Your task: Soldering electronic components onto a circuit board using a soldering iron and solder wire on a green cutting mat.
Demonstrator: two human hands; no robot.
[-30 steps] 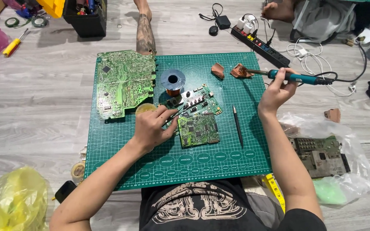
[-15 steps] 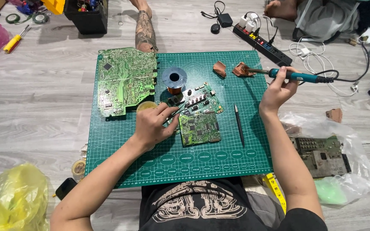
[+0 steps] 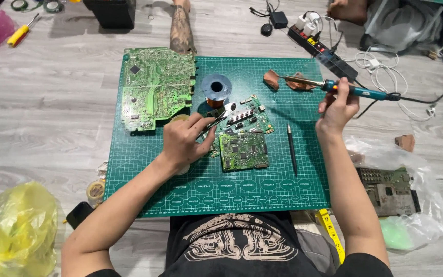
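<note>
Green gridded cutting mat (image 3: 144, 179) lay on the grey wood-plank floor (image 3: 42, 113) where we sat, with a yellow plastic bag (image 3: 14, 225) at our left and a clear plastic bag holding another board (image 3: 401, 195) at our right. A black power strip (image 3: 324, 54) stretched beyond the mat's far corner. On the mat sat a large green circuit board (image 3: 155, 87), a spool of solder wire (image 3: 216, 87) and a black pen-like tool (image 3: 292, 149). Our left hand (image 3: 183, 141) was curled shut around metal tweezers (image 3: 216, 119), their tips over the small green circuit boards (image 3: 242, 143) at the mat's middle. Our right hand (image 3: 337, 110) was closed on the blue-handled soldering iron (image 3: 344, 88), raised near two brown sponge pieces (image 3: 285, 81).
</note>
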